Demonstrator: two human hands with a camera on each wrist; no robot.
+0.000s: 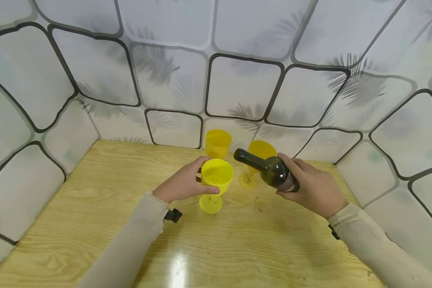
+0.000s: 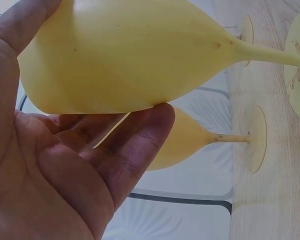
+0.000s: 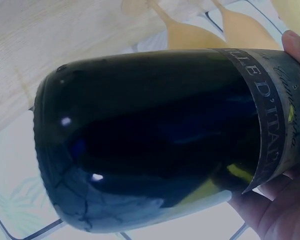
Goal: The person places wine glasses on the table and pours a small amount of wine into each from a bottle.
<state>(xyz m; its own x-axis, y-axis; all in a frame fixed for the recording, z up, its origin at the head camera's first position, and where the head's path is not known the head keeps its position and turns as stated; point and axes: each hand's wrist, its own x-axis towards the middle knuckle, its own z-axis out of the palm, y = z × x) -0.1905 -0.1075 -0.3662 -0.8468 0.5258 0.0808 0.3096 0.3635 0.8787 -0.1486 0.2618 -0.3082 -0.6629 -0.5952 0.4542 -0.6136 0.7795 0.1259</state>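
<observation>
My left hand (image 1: 185,182) grips a yellow wine goblet (image 1: 216,178) by its bowl, thumb on the near side and fingers round the far side. Seen from the left wrist, the goblet's bowl (image 2: 120,55) tapers to a thin stem, and its foot is close to the table. My right hand (image 1: 315,186) holds a dark green wine bottle (image 1: 273,172) round its labelled body. The bottle is tilted, its uncorked neck pointing left and its mouth up and right of the held goblet, apart from it. Lettering shows on the label (image 3: 270,120) in the right wrist view.
Two more yellow goblets stand behind: one goblet (image 1: 217,142) near the back wall, another goblet (image 1: 261,149) partly hidden by the bottle. The wooden table (image 1: 209,248) meets patterned walls (image 1: 245,88) at the back and sides.
</observation>
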